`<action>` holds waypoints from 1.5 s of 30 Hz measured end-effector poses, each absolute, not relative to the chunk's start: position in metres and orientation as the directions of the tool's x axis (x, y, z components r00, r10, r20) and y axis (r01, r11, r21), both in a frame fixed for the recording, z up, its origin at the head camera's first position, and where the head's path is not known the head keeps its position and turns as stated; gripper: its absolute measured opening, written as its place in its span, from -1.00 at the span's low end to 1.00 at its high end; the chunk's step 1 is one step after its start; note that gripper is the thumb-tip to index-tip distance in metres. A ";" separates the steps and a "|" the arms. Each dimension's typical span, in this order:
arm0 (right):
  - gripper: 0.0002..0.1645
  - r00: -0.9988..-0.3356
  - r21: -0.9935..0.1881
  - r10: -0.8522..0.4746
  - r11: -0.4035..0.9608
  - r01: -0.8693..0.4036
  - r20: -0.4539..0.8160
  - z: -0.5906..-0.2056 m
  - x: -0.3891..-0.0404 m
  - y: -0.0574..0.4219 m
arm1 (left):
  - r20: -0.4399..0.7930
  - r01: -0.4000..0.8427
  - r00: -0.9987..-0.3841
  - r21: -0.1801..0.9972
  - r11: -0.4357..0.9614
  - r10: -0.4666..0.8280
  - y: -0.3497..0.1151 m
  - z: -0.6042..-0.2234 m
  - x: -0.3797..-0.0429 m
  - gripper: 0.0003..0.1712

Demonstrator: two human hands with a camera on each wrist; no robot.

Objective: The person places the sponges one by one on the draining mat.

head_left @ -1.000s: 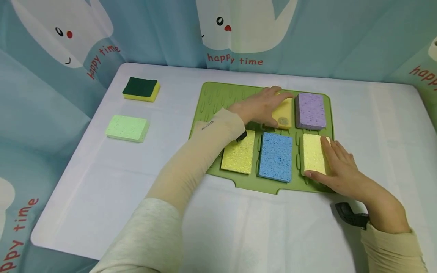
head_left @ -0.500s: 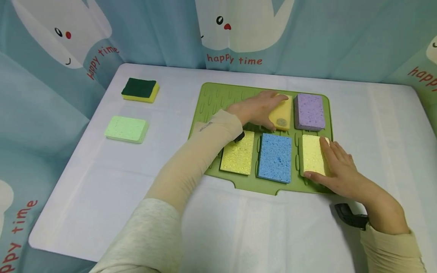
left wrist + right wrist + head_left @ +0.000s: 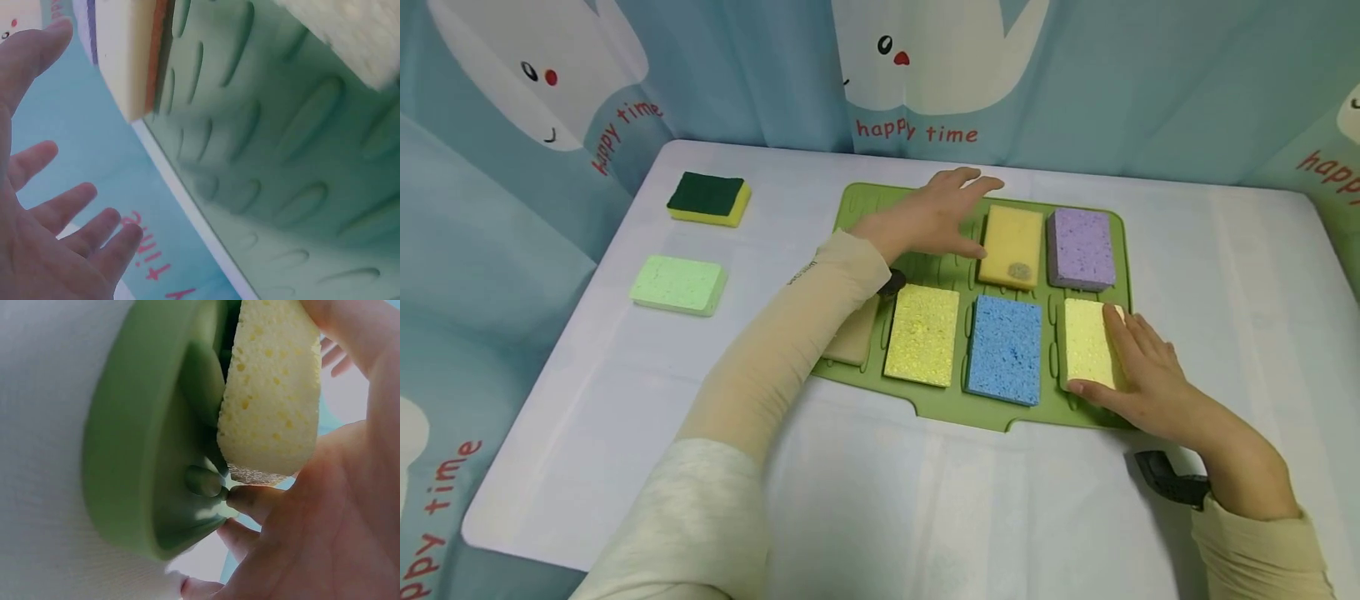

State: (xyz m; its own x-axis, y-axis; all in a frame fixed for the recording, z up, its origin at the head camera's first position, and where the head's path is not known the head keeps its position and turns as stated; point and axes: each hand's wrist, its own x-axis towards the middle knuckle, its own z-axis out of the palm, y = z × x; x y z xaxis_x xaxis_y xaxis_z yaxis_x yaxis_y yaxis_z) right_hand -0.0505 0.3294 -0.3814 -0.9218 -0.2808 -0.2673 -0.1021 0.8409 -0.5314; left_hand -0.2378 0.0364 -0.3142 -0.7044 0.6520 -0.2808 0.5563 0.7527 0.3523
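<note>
My left hand [image 3: 928, 218], fingers spread, is over the back of the green ridged mat [image 3: 1022, 414]. Its thumb tip is right at the left edge of a yellow-orange sponge [image 3: 1011, 242] bearing a round grey mark. That hand, empty, also shows in the left wrist view. At the mat's front right corner, my right hand [image 3: 1157, 379] holds a pale yellow sponge [image 3: 1086, 343] between thumb and fingers; in the right wrist view its fingertips reach down to the mat. A purple sponge [image 3: 1081, 247] lies behind it, with a blue sponge [image 3: 1004, 348] to its left.
A bright yellow sponge [image 3: 922, 335] and a beige sponge [image 3: 853, 336], partly under my left sleeve, lie along the mat's front. Left of the mat, a green-topped scrub sponge [image 3: 707, 197] and a light green sponge [image 3: 678, 284] rest on the white table [image 3: 602, 417]. A printed curtain hangs behind.
My left hand has let go of the yellow-orange sponge and moved left, spreading its fingers and uncovering the sponge. The right hand has stayed on the pale yellow sponge.
</note>
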 end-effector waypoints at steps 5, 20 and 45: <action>0.32 -0.923 -0.529 -0.279 0.842 -0.101 -0.266 -0.382 -0.051 0.328 | -0.244 0.540 -0.728 0.371 0.755 0.641 0.021 -0.312 -0.239 0.07; 0.31 -0.921 -0.523 -0.277 0.847 -0.099 -0.274 -0.381 -0.050 0.326 | -0.145 0.476 -0.807 0.412 0.777 0.572 -0.026 -0.313 -0.237 0.00; 0.32 -0.918 -0.518 -0.274 0.850 -0.093 -0.285 -0.377 -0.052 0.326 | -0.083 0.316 -0.917 0.449 0.836 0.391 -0.106 -0.310 -0.225 -0.01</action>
